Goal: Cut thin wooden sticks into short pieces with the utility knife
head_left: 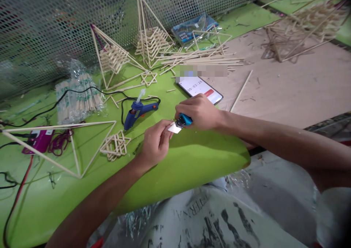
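My right hand (197,111) is closed around a blue utility knife (185,120). Its bright blade (174,128) points left and down, against the fingertips of my left hand (157,140). Those fingers are pinched together on something small, mostly hidden by the fingers and the blade. Both hands are over the front part of the green table (192,160). Left of them lies a blue glue gun (137,111) with a clear glue stick in its back. Just beyond my right hand, a phone (201,89) displays a running timer.
Small stacked stick star (115,145) and a large stick frame (79,171) lie left. Behind stand two stick pyramids (150,39), (111,59) near a perforated metal screen (82,14). Loose sticks (203,59), bagged chopsticks (82,94), a purple power strip (38,140) and cords surround them.
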Tool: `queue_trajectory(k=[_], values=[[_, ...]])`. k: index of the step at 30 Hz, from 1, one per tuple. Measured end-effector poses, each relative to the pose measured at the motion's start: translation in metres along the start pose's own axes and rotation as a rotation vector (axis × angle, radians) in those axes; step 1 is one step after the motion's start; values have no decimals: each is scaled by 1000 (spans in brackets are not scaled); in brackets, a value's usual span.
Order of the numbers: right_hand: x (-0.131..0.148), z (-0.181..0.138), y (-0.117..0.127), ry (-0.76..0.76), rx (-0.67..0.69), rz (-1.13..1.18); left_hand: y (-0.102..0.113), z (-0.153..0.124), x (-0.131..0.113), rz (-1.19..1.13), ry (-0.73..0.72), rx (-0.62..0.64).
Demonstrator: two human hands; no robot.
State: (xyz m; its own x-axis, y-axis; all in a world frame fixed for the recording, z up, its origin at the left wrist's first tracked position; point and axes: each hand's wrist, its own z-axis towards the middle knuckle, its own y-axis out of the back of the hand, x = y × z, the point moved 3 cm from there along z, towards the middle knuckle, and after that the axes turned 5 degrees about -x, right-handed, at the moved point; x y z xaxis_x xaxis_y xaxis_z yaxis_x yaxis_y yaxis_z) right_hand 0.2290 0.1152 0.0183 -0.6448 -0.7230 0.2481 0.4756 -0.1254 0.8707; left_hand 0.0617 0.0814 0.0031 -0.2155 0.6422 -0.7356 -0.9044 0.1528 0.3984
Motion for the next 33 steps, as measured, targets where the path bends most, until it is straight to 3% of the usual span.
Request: queue_trajectory(k=[11,13,15,16,19,22,26,33], values=[[-4,7,-2,-157,79,-87,3,-8,12,-26,151,-36],[-16,10,2,-261,76,-176,1,-10,5,-13,89,-36],[-39,11,12,-414,36,-281,-6,-13,-9,-55,-132,122],[-50,11,18,-453,21,-305,-9,-15,-14,-89,-176,190],[-72,8,32,-518,-51,-362,-6,-14,-15,-59,-84,154],[-58,5,30,-310,-135,-287,1,-10,-8,-31,28,111],[-19,0,10,-20,-28,-113,4,-5,1,-37,110,78],[0,-4,0,86,16,-60,3,-1,-1,52,-35,29]])
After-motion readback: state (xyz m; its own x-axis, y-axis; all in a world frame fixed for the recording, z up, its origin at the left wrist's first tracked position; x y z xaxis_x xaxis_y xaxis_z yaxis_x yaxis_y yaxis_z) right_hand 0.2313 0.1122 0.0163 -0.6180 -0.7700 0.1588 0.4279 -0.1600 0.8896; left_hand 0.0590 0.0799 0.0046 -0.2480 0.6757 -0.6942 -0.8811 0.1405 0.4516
